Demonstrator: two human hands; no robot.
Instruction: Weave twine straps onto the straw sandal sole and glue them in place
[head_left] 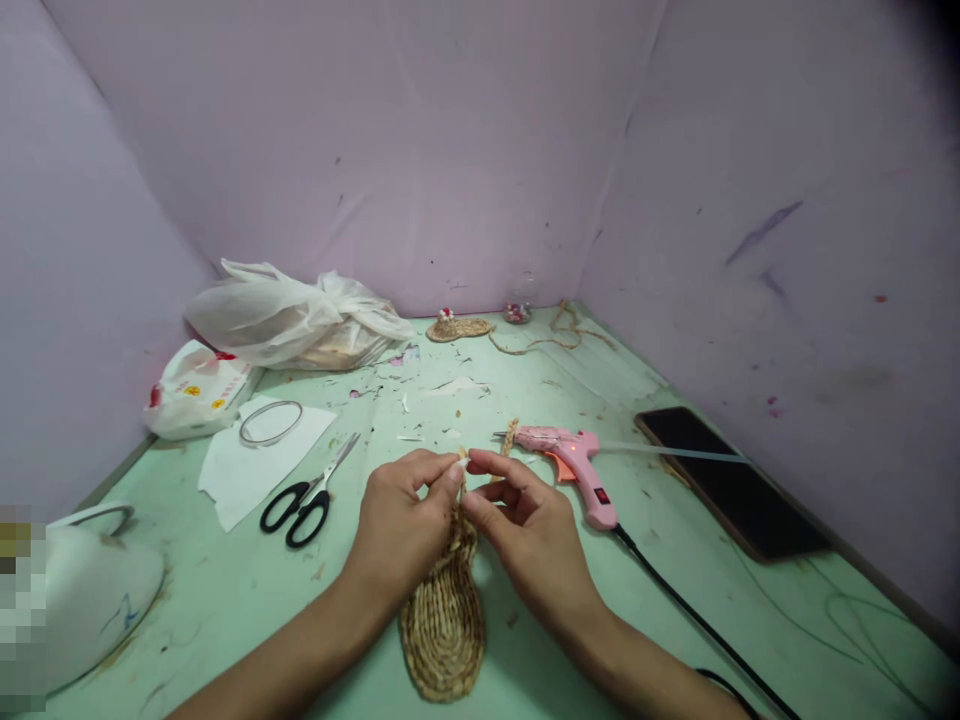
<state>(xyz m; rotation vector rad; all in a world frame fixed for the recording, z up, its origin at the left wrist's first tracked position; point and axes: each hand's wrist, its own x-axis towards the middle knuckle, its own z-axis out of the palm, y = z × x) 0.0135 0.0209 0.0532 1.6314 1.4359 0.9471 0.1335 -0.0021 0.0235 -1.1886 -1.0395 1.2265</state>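
Observation:
A flat oval mat of braided straw rope lies on the green table between my forearms. My left hand and my right hand meet above its far end. Both pinch the loose end of the braid between thumb and forefinger, the fingertips nearly touching. A short piece of braid runs on beyond my fingers toward the nozzle of a pink glue gun, which lies just right of my right hand.
Black scissors lie left of my left hand, beside white paper with a wire ring. A phone lies at the right. Plastic bags, a small straw piece and loose rope sit at the back. A white object sits bottom left.

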